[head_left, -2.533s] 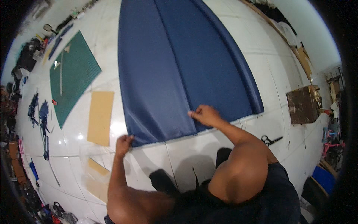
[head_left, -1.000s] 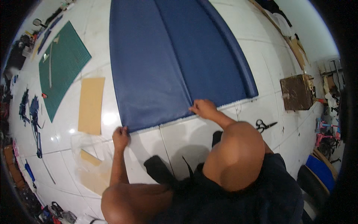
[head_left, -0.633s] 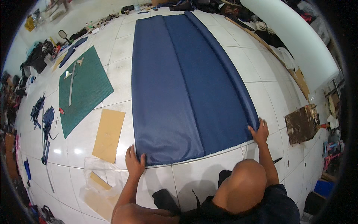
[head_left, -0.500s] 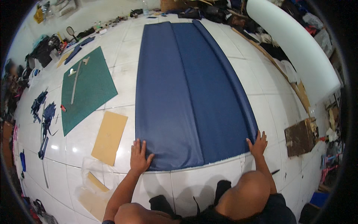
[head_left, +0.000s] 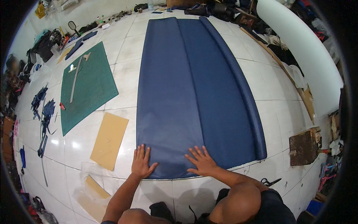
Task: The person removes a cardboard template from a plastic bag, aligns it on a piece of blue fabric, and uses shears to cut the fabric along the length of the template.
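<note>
Both spread flat, your left hand (head_left: 141,166) and right hand (head_left: 203,164) rest on the folded navy fabric (head_left: 167,89) at its near end, long axis leading away.

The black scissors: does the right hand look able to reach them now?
Probably yes: the right hand, flat on the fabric, grips nothing, and the scissors lie uncovered near the right forearm.

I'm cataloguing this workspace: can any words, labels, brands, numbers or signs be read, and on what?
None can be read.
Long dark blue fabric sheet: no lettering visible.
Green gridded rectangular cutting mat: any markings too small.
Mixed clutter along the room's edges: any text too blurred.
</note>
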